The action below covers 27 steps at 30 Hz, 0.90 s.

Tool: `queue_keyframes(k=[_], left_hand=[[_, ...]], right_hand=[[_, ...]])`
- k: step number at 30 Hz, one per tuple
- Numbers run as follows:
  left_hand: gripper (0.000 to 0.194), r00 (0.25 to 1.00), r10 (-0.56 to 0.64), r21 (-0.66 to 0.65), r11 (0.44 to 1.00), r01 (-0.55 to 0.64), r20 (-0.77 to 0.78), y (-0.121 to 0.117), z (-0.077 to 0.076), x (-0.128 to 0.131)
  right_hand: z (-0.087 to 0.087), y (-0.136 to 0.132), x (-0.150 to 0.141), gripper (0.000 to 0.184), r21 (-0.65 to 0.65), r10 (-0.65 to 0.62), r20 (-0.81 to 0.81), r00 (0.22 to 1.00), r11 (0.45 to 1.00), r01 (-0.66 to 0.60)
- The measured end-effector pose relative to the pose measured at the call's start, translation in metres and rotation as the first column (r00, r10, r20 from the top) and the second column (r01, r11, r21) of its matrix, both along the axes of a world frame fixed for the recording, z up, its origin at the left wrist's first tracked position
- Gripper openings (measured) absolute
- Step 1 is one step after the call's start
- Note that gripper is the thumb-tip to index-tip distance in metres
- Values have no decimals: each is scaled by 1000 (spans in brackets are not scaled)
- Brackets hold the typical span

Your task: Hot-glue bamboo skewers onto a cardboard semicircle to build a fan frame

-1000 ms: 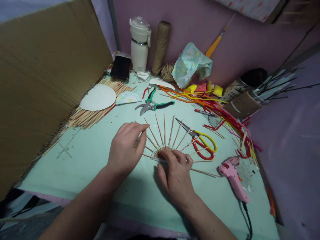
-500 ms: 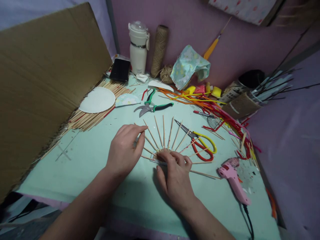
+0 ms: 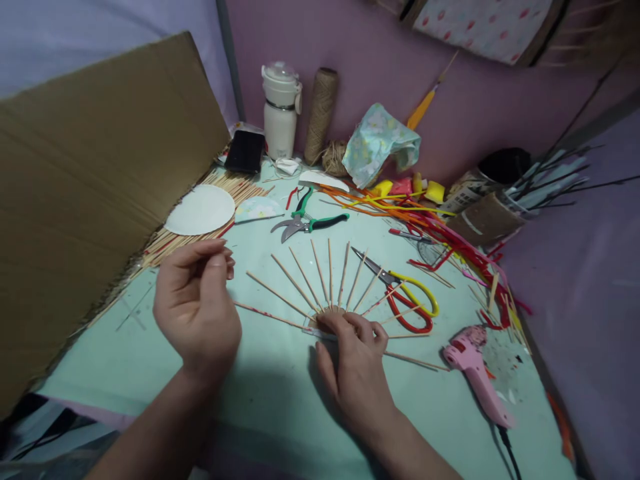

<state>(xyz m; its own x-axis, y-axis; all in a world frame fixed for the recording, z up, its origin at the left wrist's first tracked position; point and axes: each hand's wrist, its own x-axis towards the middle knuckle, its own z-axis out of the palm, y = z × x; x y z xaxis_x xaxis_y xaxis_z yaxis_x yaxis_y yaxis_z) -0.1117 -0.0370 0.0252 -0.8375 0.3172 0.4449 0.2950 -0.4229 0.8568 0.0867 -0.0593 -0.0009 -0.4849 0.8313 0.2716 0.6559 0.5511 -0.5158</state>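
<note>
In the head view, thin wooden sticks [image 3: 291, 283] spread like a fan from a small half-round base [image 3: 311, 323] on the table. My right hand [image 3: 355, 357] presses that base down with bent fingers, its thumb apart on the near side. The fingers hide part of the base and the inner stick ends. My left hand [image 3: 197, 300] is raised off the table, left of the fan. Its fingers are loosely curled, and nothing shows in them. Red-and-yellow-handled scissors [image 3: 405, 293] lie beside the fan's right-hand sticks.
Green-handled pruning shears [image 3: 305, 223] lie behind the fan. At right is a pink glue gun [image 3: 477, 370]. A white oval piece [image 3: 201, 209] rests on bundled sticks [image 3: 175, 241] beside a cardboard panel [image 3: 115, 153]. Along the back stand a white bottle [image 3: 280, 120] and a twine roll [image 3: 320, 117].
My left hand has let go of a left-hand stick's tip and moved left, away from the fan. The right hand stays on the base. The view has tilted up slightly.
</note>
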Motion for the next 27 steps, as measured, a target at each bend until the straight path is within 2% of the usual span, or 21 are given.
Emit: queue_keyframes(k=[4,27], left_hand=[[16,1000,4,76,997,-3,-18,2,2,0],[15,998,-18,-53,998,16,-55,1,-4,0]], right_hand=[[1,0,0,29,19,2,13,1000,1000,-2],[2,0,1,28,-16,2,12,1000,1000,-1]])
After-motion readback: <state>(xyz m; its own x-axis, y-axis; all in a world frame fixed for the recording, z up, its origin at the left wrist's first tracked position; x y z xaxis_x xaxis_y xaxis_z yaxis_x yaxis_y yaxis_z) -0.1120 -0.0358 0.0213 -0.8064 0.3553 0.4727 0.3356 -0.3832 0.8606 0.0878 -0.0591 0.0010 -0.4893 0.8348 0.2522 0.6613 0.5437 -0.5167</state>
